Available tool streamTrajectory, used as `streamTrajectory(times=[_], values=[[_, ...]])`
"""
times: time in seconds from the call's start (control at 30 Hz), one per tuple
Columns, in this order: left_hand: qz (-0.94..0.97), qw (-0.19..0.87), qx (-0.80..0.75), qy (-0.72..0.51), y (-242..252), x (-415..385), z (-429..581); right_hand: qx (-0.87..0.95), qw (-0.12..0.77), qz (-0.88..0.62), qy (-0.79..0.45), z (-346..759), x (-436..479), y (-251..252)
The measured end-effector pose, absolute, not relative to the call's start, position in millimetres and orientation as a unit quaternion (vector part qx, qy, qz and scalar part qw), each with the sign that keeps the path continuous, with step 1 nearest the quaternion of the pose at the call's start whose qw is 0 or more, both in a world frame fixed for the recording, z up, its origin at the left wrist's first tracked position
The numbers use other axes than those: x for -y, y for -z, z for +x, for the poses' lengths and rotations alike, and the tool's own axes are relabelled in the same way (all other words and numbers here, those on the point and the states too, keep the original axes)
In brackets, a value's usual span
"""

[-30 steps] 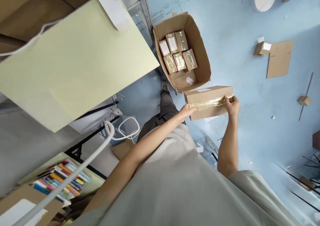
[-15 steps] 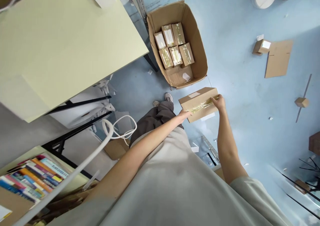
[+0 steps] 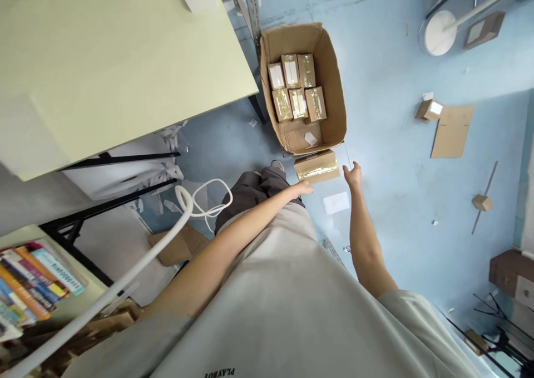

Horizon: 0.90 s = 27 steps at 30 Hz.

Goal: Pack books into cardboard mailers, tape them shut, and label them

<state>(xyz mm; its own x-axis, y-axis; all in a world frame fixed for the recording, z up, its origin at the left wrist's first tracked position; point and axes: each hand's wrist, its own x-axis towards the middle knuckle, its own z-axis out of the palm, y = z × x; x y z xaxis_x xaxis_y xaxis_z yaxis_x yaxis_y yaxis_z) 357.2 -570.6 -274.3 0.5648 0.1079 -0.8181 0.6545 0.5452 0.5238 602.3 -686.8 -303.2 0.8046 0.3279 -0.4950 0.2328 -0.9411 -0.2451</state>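
While the big cardboard carton (image 3: 335, 97) stands open, the oblong tape-sealed box (image 3: 320, 165), gripped half a second ago, now sits just beside the carton's near end, left hand (image 3: 301, 189) unclenched by the box's edge, touch unclear, right hand (image 3: 354, 175) released, apart.

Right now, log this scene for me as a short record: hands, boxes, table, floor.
Left hand: open, near the loose box; contact unclear
Right hand: open, apart from the box
Loose box: taped, beside the carton
Carton: holds six small boxes, two rows of three
Table: pale yellow, at picture left
Floor: blue, with white paper and flat cardboard
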Motion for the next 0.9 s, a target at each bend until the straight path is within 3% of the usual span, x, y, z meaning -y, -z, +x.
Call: streamTrajectory(times=[0.13,0.33,0.57,0.9], values=[[0.408,0.771,-0.472,0.128,217.7,511.1,333.4,0.227,0.11,-0.912,-0.323,551.1,638.5,264.9],[0.319,0.767,-0.536,-0.151,142.9,419.1,228.2,0.418,0.153,-0.799,-0.404,450.6,524.9,227.3],[0.206,0.643,-0.627,-0.389,126.3,365.7,43.8,0.562,0.201,-0.63,-0.497,301.5,376.0,191.1],[0.108,0.577,-0.653,-0.478,105.7,333.0,-175.9,0.562,0.226,-0.561,-0.565,76.1,262.5,135.4]])
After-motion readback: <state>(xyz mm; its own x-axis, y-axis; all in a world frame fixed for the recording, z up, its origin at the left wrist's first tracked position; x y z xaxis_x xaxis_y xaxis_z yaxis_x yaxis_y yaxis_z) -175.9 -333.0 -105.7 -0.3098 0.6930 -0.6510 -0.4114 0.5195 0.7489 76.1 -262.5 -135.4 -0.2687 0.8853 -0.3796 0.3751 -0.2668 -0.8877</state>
